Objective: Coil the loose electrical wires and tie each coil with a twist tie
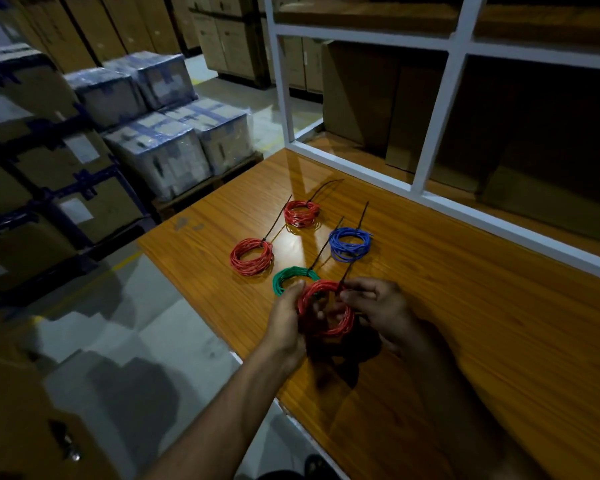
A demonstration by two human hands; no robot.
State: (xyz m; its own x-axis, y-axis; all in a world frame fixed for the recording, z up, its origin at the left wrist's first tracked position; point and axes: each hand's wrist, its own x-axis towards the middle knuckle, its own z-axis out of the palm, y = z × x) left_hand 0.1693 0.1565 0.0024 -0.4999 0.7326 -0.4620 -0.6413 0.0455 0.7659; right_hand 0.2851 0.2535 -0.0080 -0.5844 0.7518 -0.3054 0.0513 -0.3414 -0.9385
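A red wire coil (pixel 329 329) hangs just above the wooden table (pixel 465 323), held between both hands. My left hand (pixel 286 322) grips its left side, fingers curled round the strands. My right hand (pixel 378 306) pinches a black tie (pixel 346 274) that sticks up from the coil's top right. Behind it, partly hidden by the held coil, lies a green coil (pixel 286 277) with a black tie. Farther back lie a blue coil (pixel 350 244) and two red coils (pixel 252 256) (pixel 301 213), each with a black tie standing out.
A white-framed shelf unit (pixel 430 133) with brown cardboard boxes stands along the table's far right. Wrapped cartons (pixel 160 133) are stacked on pallets on the floor to the left. The table's left edge (pixel 201 306) drops to the grey floor.
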